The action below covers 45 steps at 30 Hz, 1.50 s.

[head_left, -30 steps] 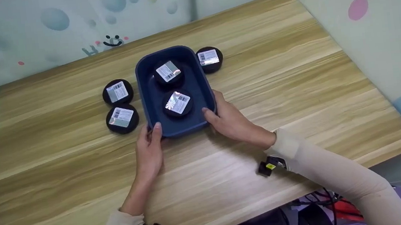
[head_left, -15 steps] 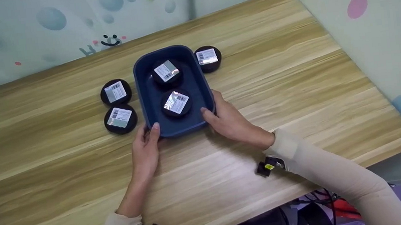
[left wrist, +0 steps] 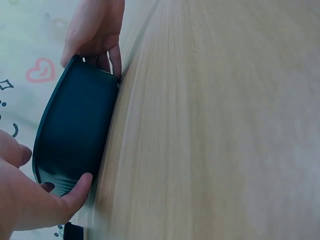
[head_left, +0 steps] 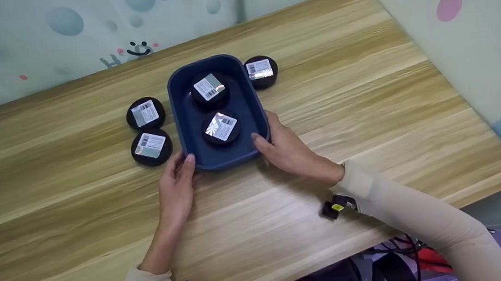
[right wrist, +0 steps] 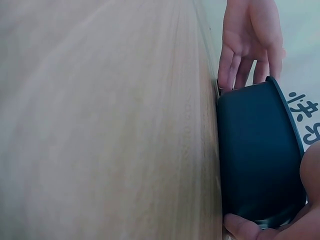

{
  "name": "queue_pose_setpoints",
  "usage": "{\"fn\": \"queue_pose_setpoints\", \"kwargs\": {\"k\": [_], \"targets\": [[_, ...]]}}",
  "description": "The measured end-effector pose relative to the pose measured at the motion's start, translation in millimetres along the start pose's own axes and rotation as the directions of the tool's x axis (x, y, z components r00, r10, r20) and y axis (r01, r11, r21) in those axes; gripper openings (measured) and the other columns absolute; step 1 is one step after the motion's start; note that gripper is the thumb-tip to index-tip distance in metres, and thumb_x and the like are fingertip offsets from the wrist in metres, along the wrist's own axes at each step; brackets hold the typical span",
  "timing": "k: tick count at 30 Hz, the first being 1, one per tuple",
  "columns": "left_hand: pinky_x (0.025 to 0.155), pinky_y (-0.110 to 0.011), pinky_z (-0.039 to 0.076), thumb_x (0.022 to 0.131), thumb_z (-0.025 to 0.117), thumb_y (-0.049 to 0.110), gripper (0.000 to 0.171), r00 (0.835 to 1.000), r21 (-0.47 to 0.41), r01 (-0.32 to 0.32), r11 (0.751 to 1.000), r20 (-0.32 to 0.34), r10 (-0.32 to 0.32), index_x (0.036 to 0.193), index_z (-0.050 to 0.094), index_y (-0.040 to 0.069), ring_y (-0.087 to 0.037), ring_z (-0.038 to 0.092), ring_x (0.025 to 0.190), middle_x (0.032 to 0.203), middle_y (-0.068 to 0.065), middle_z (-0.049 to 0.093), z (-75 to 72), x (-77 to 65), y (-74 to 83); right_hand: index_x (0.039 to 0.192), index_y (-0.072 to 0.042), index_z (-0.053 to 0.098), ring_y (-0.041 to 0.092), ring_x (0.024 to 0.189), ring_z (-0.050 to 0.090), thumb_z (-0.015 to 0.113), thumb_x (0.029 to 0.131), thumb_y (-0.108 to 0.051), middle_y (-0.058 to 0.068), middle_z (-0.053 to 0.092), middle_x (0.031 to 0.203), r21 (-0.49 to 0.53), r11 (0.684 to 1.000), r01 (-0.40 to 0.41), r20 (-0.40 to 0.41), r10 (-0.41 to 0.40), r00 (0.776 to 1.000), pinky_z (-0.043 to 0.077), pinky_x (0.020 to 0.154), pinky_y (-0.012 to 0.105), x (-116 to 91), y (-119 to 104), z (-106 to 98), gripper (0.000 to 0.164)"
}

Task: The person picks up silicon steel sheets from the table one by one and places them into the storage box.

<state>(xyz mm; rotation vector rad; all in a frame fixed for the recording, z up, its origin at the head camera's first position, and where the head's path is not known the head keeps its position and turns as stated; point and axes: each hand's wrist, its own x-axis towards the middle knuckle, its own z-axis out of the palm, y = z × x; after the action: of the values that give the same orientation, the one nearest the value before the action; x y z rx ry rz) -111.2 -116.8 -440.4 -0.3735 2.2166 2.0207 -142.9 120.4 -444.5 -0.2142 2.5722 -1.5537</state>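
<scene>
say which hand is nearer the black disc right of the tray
Right. The right hand holds the right side of the tray, below the disc in the head view; the left hand holds its near left corner, farther.

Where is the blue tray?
The blue tray is just left of centre in the head view, its near end between the left hand and right hand.

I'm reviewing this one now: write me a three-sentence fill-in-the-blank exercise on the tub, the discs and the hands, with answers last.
1. The left hand and right hand hold a tub coloured dark ____.
2. The black discs on the table left of the tub number ____.
3. One more disc lies on the opposite side, to the tub's ____.
Missing words: blue; two; right.
</scene>
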Motion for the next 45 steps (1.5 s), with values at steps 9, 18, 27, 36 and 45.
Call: {"fn": "queue_pose_setpoints", "kwargs": {"k": [9, 18, 27, 36, 45], "targets": [[0.092, -0.018, 0.053, 0.109, 0.039, 0.030, 0.047, 0.998, 0.084, 0.011, 0.996, -0.057, -0.006, 0.147, 0.046, 0.004, -0.023, 0.054, 0.122, 0.144, -0.015, 0.052, -9.4, 1.2, 1.5, 0.154, -0.008, 0.028, 0.015, 0.047, 0.055, 0.052, 0.100, -0.023, 0.002, 0.056, 0.063, 0.005, 1.000, -0.005, -0.006, 0.005, 1.000, 0.046, 0.052, 0.029, 0, 2, 0, 0.061], [0.090, -0.020, 0.048, 0.105, 0.044, 0.010, 0.038, 0.993, 0.231, -0.054, 0.971, -0.086, 0.076, 0.142, 0.051, 0.003, -0.023, 0.058, 0.114, 0.138, -0.015, 0.056, -16.7, 6.0, -1.0, 0.153, -0.007, 0.029, 0.015, 0.046, 0.055, 0.052, 0.101, -0.023, 0.002, 0.056, 0.061, 0.030, 0.999, -0.011, 0.002, 0.011, 1.000, 0.045, 0.051, 0.029, 0, 1, 0, 0.059], [0.108, -0.039, 0.040, 0.091, 0.056, -0.003, 0.043, 0.960, 0.398, -0.152, 0.905, -0.159, 0.232, 0.133, 0.057, -0.003, -0.031, 0.052, 0.122, 0.132, -0.021, 0.055, -20.9, 11.5, -5.0, 0.152, -0.007, 0.031, 0.014, 0.045, 0.054, 0.052, 0.100, -0.022, 0.000, 0.055, 0.059, 0.012, 1.000, 0.005, -0.017, -0.004, 1.000, 0.045, 0.053, 0.029, 1, 2, 1, 0.058], [0.106, -0.044, 0.033, 0.085, 0.066, 0.001, 0.052, 0.928, 0.517, -0.121, 0.848, -0.245, 0.282, 0.136, 0.055, 0.002, -0.035, 0.044, 0.119, 0.128, -0.023, 0.052, -28.0, 16.4, -3.4, 0.153, -0.006, 0.028, 0.015, 0.047, 0.055, 0.052, 0.100, -0.021, 0.003, 0.058, 0.067, 0.016, 1.000, 0.005, -0.004, -0.005, 1.000, 0.046, 0.050, 0.029, 1, 1, 1, 0.060], [0.114, -0.048, 0.030, 0.083, 0.073, 0.007, 0.068, 0.930, 0.560, -0.086, 0.824, -0.252, 0.269, 0.147, 0.047, 0.004, -0.040, 0.037, 0.133, 0.143, -0.024, 0.044, -32.1, 24.4, -2.0, 0.153, -0.007, 0.029, 0.014, 0.046, 0.054, 0.051, 0.100, -0.023, 0.002, 0.057, 0.067, -0.003, 1.000, -0.002, -0.012, 0.002, 1.000, 0.046, 0.051, 0.029, 1, 2, 2, 0.060]]}}
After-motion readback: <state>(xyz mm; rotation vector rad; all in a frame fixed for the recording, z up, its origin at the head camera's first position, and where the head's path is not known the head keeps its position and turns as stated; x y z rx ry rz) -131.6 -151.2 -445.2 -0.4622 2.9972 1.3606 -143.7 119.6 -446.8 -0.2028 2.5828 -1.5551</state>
